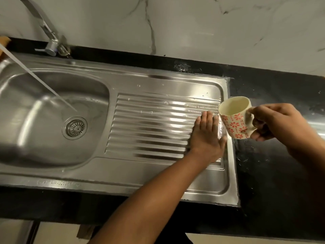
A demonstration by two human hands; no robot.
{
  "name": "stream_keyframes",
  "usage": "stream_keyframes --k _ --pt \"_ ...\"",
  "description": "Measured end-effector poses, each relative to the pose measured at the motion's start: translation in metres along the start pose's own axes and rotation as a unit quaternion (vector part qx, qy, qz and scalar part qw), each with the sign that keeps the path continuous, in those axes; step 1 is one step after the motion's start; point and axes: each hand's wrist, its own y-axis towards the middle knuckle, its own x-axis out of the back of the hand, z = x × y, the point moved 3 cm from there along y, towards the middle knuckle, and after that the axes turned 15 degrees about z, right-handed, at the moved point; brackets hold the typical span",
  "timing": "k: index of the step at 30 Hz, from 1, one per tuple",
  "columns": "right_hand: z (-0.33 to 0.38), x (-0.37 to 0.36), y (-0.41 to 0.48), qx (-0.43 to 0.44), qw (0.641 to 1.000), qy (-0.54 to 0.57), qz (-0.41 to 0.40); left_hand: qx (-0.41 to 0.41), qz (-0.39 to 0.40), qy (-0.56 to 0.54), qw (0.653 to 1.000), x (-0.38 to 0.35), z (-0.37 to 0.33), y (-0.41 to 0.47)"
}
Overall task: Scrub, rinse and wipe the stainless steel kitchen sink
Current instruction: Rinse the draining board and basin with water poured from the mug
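Right grip (274, 124) clamps mug (235, 120) handle; left hand (206, 136) flat, fingers spread, on drainboard (149, 124).

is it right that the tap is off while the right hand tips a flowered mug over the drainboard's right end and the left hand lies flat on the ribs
Not quite: the tap is on. The head view shows a stream of water falling into the basin. The rest holds: the right hand tips the flowered mug at the drainboard's right end, and the left hand lies flat on the ribs.

- One head view looks steeply down, close above the sink (158, 81).
- It faces the marble wall (193, 23); the sink's front edge runs along the frame bottom.
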Motion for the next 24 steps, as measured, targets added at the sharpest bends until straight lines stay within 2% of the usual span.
stream_keyframes --k 3,9,13,16,21,24 --pt "-0.005 0.003 -0.004 -0.010 1.000 0.006 -0.004 -0.004 -0.030 -0.016 0.999 0.004 0.042 -0.017" --pt "-0.003 -0.008 0.001 0.017 0.999 0.042 0.004 0.140 -0.066 -0.010 0.988 0.015 0.175 -0.080" --pt "-0.002 -0.017 0.004 0.033 0.998 0.056 0.023 0.203 -0.036 0.001 0.978 0.023 0.220 -0.105" --pt "-0.002 -0.020 0.002 0.037 0.998 0.053 0.028 0.183 -0.030 -0.033 0.982 0.021 0.181 -0.094" --pt "-0.007 -0.016 -0.003 0.025 0.999 0.044 0.015 0.042 -0.007 -0.031 0.999 0.005 0.063 -0.050" --pt "-0.007 -0.011 -0.009 0.017 0.999 0.043 0.001 -0.002 0.019 -0.005 1.000 0.004 0.014 -0.028"
